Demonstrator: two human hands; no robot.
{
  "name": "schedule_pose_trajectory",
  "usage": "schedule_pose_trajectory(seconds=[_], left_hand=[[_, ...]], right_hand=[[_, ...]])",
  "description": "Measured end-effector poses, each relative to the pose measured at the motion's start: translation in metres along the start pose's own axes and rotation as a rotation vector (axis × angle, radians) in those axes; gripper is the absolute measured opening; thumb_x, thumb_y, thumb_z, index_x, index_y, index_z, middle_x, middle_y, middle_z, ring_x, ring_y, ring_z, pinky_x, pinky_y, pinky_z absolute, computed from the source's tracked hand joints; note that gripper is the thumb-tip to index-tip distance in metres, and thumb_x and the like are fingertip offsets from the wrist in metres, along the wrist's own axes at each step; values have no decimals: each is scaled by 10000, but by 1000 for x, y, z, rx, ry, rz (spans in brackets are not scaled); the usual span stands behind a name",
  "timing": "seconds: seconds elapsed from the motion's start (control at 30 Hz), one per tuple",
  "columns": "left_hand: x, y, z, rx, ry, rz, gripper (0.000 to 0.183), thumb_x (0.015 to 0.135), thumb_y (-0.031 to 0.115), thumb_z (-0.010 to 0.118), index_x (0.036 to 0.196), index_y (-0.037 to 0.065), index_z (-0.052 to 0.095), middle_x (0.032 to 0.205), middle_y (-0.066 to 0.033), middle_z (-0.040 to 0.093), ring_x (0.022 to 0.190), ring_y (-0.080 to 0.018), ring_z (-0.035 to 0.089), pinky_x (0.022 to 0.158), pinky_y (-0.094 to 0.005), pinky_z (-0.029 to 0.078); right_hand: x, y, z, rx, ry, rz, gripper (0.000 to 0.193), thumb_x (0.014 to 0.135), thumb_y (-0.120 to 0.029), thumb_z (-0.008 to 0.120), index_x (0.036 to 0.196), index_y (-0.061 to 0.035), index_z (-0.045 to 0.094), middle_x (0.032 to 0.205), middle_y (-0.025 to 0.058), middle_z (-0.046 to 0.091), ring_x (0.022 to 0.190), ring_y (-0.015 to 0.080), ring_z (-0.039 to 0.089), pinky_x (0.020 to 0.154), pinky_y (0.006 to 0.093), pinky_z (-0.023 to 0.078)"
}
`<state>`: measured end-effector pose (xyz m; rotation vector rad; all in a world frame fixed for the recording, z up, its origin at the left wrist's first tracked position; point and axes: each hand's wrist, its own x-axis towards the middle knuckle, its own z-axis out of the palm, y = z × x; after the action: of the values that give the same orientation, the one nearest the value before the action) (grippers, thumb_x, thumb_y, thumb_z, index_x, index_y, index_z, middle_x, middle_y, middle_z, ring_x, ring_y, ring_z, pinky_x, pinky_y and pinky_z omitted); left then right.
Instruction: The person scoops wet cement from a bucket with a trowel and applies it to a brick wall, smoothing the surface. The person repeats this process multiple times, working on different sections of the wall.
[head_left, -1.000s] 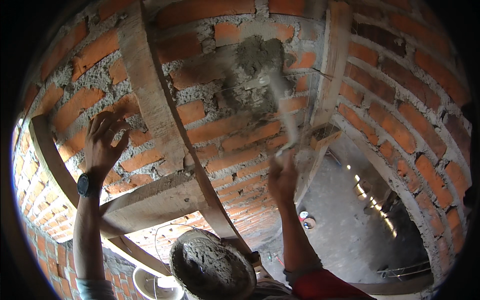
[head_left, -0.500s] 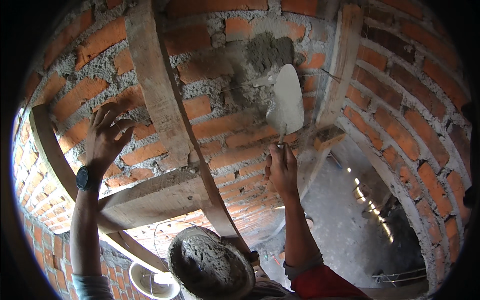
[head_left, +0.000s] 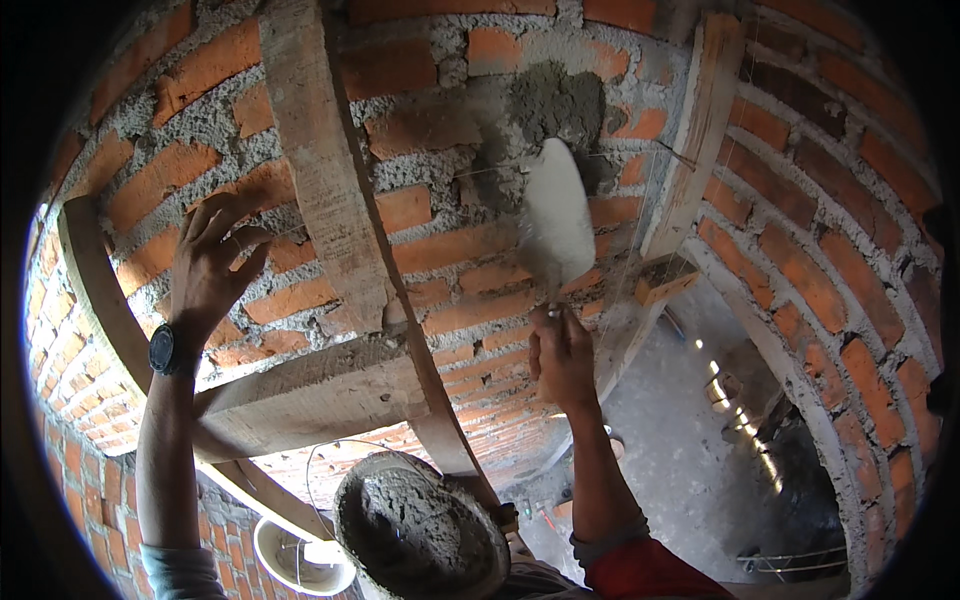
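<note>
In my right hand [head_left: 563,355] is the handle of a trowel [head_left: 560,210], its grey, smeared blade pointing up in front of the brick wall [head_left: 455,245]. Just above the blade tip a dark patch of wet mortar [head_left: 556,105] clings to the bricks. Whether the blade touches the wall I cannot tell. My left hand [head_left: 215,262], with a dark watch [head_left: 163,349] on its wrist, is raised at the left part of the wall. Its fingers are bent and apart, and no held thing shows in it. Below, between my arms, stands a bucket of mortar [head_left: 420,525].
An upright timber [head_left: 325,170] and a cross board [head_left: 315,388] stand between my hands. Another timber post [head_left: 695,140] rises at the right, with a thin string and a metal rod near it. A white bucket [head_left: 300,565] sits low left. Grey floor [head_left: 660,440] lies far below.
The trowel has moved left and slightly down across the wall, and its blade leans more to the left. My left hand has stayed nearly in place.
</note>
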<state>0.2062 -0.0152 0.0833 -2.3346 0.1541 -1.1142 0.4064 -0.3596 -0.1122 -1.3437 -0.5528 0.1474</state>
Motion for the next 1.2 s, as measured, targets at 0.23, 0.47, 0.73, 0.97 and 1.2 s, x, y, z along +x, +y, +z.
schedule_pose_trajectory(seconds=[0.23,0.47,0.73,0.97,1.2], left_hand=[[-1,0,0,20,-6,-10,149,776,78,815,907,105,750,1197,-46,687,1214,-285,595,1019,-459,484],[0,-1,0,-11,0,0,139,791,98,811,909,114,738,1209,-44,685,1221,-282,593,1019,-459,483],[0,-1,-1,1,3,3,169,769,67,811,912,92,725,1266,-54,679,1229,-311,574,1015,-465,489],[-1,-1,-3,-8,-11,-23,145,800,105,805,927,117,736,1232,-33,687,1241,-277,584,1029,-452,492],[1,0,-2,-23,5,-20,143,798,99,807,921,109,734,1185,-45,688,1221,-276,592,1005,-457,497]], right_hand=[[-1,5,-1,33,59,66,247,1061,-286,533,992,-56,591,598,8,513,451,72,470,433,282,384],[-6,1,-1,-231,-109,-144,252,1057,-294,552,995,-53,590,610,5,517,463,87,498,442,268,399],[9,-9,0,27,23,-12,295,1035,-335,588,1011,-40,593,650,18,517,473,105,489,432,290,401],[0,-9,2,-70,-40,-43,271,1061,-291,557,980,-36,602,602,8,516,471,80,489,448,287,391],[3,-12,-3,-313,-97,-202,223,1056,-249,561,1001,-38,607,600,-10,514,494,68,489,472,285,402]])
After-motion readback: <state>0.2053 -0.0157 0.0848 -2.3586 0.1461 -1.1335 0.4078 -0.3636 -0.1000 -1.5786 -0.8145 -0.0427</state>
